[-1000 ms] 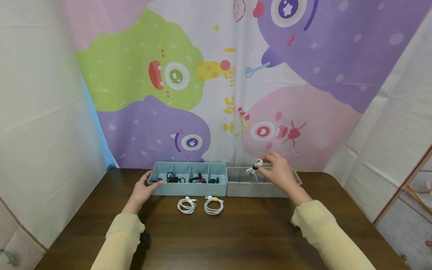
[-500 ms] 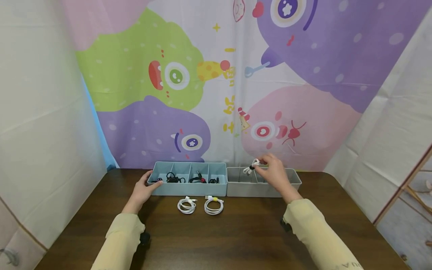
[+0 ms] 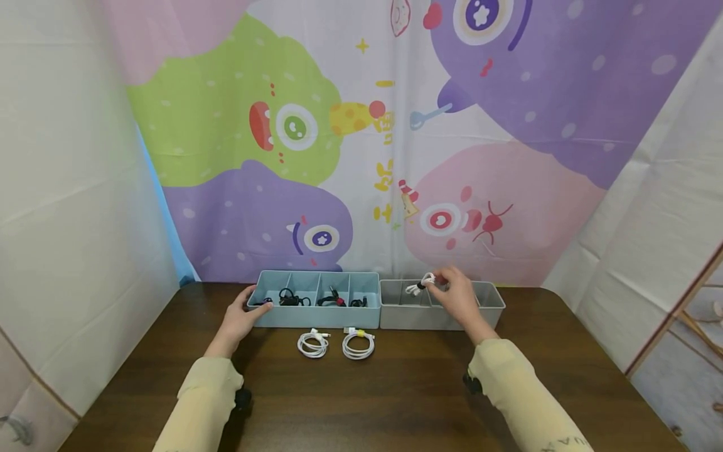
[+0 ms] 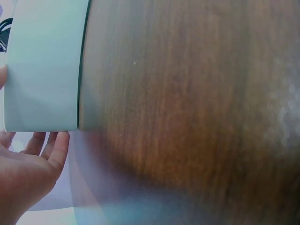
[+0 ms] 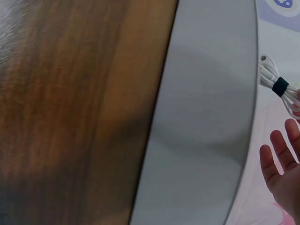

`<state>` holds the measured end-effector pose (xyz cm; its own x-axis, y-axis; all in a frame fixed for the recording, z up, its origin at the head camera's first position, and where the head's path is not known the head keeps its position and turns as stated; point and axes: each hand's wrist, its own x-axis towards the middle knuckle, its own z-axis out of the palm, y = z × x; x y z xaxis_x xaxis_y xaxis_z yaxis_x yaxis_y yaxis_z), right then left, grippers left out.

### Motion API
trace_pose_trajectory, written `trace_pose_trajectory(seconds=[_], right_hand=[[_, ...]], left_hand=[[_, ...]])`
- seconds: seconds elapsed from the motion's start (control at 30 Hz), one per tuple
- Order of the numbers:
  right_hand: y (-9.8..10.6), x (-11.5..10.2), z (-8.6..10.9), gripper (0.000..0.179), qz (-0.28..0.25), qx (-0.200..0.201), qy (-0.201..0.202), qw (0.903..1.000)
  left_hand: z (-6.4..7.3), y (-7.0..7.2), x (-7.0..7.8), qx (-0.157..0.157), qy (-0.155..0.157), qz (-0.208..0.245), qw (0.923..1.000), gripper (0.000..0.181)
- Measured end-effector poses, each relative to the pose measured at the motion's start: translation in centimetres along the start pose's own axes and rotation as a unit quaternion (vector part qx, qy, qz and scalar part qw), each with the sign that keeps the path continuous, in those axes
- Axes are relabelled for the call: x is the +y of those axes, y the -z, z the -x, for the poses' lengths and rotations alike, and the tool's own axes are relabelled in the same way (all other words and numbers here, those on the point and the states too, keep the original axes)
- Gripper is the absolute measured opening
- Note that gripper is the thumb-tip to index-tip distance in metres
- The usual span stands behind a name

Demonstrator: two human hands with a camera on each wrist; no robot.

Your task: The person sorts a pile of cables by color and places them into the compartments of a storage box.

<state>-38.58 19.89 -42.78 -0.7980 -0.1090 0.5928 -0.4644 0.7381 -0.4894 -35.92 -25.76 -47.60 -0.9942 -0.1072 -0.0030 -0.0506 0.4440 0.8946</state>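
Two hands are at the trays: at the left end, the left hand (image 3: 234, 317) grips the corner of the blue tray (image 3: 316, 319), thumb on the near rim and fingertips against the end wall; over on the right, the right hand (image 3: 456, 298) pinches a white cable bundle (image 3: 415, 289) between thumb and finger, its other fingers free of it, as the right wrist view shows. That bundle is held over the gray tray (image 3: 423, 318), apparently above the second compartment from the left — how high is hard to tell. To handle it well, the left hand should only steady, since a pull on the blue tray might nudge the gray one beside it; the right would do best to hold the bundle by one end, dark tie (image 5: 280, 87) intact, centre it within one compartment and let the base bear it before loosening the pinch. Counting from the left: one blue tray with four compartments, a dark cable bundle (image 3: 292, 299) or piece in each — single cables cannot be told apart; two white coils (image 3: 312, 346) on the table (image 3: 361, 402) in front, the second with one yellow tag (image 3: 360, 333); one gray tray, at least three compartments, partly hidden by the right hand; and one white bundle in that hand.
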Motion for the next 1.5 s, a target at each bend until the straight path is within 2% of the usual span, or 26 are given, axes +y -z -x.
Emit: trace_pose_trajectory(seconds=[0.3,0.63,0.9,1.13,1.5], right_hand=[[-0.8,1.2,1.0,0.022,-0.022,-0.024,0.007,0.9994],[-1.5,1.9,1.2,0.022,-0.026,-0.045,0.011,0.9986],[-1.4,1.5,1.0,0.022,-0.019,-0.092,-0.013,0.9955],[-1.2,1.1,0.8,0.021,-0.009,-0.126,-0.032,0.9915],[-1.2,1.1,0.4,0.022,0.015,-0.15,-0.055,0.987]], left_hand=[[-0.1,0.0,-0.2,0.001,0.003,0.0,1.0,0.079],[-0.2,0.0,-0.2,0.0,0.005,0.007,1.0,0.073],[-0.2,0.1,-0.3,0.001,0.006,0.005,1.0,0.08],[-0.3,0.1,-0.1,0.0,0.007,0.001,1.0,0.077],[-0.3,0.1,-0.1,-0.001,0.006,0.008,0.9999,0.073]])
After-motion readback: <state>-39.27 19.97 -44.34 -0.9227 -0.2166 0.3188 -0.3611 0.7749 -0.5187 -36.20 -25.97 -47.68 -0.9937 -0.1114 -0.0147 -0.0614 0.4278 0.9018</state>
